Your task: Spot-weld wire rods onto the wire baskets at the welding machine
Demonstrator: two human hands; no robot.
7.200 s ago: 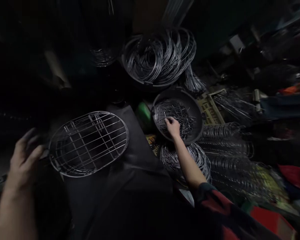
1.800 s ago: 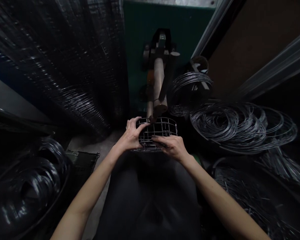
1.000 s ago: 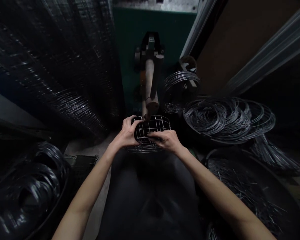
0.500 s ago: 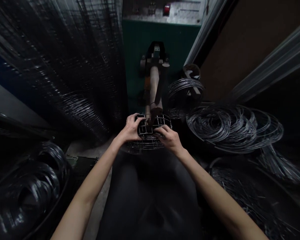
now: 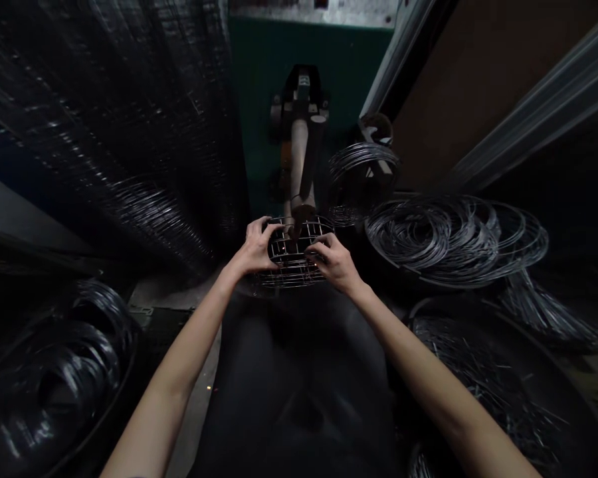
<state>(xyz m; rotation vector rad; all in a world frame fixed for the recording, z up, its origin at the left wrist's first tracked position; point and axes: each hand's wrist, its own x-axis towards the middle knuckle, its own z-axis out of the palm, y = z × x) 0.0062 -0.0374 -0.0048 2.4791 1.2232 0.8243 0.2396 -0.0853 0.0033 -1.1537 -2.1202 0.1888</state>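
A round wire basket [image 5: 294,273] of crossed metal rods sits in front of me under the tip of a machine arm [image 5: 299,153]. My left hand [image 5: 257,248] grips its left side, thumb and fingers curled around the wires. On the right side, my right hand [image 5: 335,264] is closed with thumb and fingertips pinched at the mesh. Whether a loose wire is also in that pinch, I cannot tell. The tip of the arm reaches down inside the basket between my hands. Tiny orange sparks glow near the tip and lower left.
A green machine body [image 5: 264,73] stands behind the arm. Wire coils [image 5: 363,156] hang at its right. Wire rings [image 5: 428,232] fill a tub on the right, above a tub of short rods [image 5: 468,358]. More coils [image 5: 74,372] lie at left, below stacked wire mesh [image 5: 154,133].
The scene has shifted slightly up and left in view. Small orange sparks now show. My right fingers are more tightly curled; both hands stay on the basket.
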